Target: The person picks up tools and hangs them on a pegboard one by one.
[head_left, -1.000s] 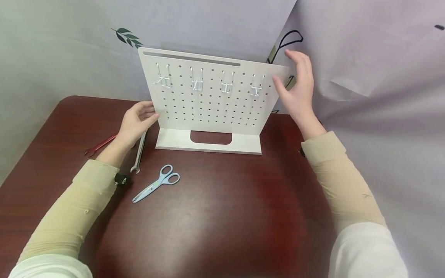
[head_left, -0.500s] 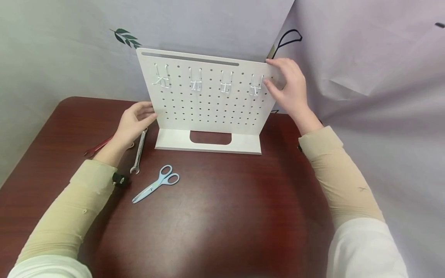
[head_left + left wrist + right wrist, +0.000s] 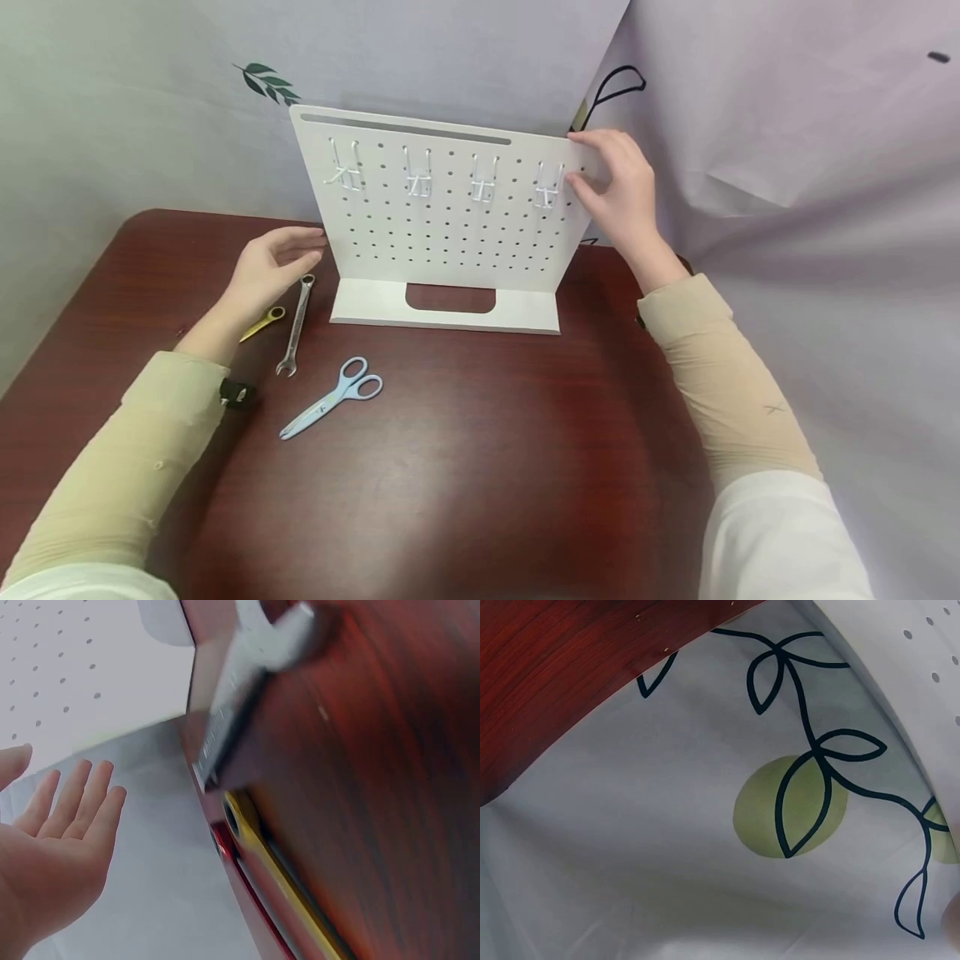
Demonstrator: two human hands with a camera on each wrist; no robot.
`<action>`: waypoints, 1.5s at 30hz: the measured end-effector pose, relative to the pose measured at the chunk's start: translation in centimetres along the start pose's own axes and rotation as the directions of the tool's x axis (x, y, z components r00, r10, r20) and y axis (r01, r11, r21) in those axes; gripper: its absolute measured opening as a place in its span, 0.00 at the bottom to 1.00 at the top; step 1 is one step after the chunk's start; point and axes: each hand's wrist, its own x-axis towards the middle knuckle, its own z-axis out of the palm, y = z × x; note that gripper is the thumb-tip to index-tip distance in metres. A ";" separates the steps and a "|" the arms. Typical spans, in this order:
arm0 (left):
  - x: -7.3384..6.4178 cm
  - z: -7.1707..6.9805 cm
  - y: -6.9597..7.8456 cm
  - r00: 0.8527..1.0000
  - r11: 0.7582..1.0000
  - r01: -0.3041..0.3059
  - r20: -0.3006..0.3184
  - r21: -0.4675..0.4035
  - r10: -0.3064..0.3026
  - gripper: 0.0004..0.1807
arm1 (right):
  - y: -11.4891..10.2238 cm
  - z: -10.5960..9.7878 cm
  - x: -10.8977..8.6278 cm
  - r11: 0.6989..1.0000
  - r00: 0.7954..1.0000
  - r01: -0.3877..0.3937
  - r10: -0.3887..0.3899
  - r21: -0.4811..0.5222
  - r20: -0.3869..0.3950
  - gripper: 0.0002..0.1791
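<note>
A white pegboard [image 3: 442, 274] stands upright on its base, with several white wire hooks [image 3: 419, 185] in its upper rows. My right hand [image 3: 621, 190] grips its upper right corner, thumb on the front face and fingers over the top edge. At the board's left edge is my left hand [image 3: 266, 271], fingers extended; the left wrist view shows this hand [image 3: 64, 859] with its palm free of any object. Just below it on the table lie a silver wrench [image 3: 297, 325] and a yellow wrench [image 3: 264, 322]. A red wrench [image 3: 251, 889] shows beside the yellow one in the left wrist view.
Light blue scissors [image 3: 327, 403] lie on the dark red-brown table [image 3: 465, 467], in front of the board's base. Behind the table hangs a pale cloth [image 3: 465, 58] with leaf prints, close to the back of the board.
My right hand has come in from the right and taken hold of the board's corner. My left hand has shifted a little left, uncovering the yellow wrench and covering most of the red one.
</note>
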 end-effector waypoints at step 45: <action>-2.2 -7.5 -8.1 0.989 0.923 0.077 0.090 0.376 -0.119 0.21 | 0.0 0.2 -0.2 0.998 0.997 0.064 -0.065 -0.021 -0.036 0.22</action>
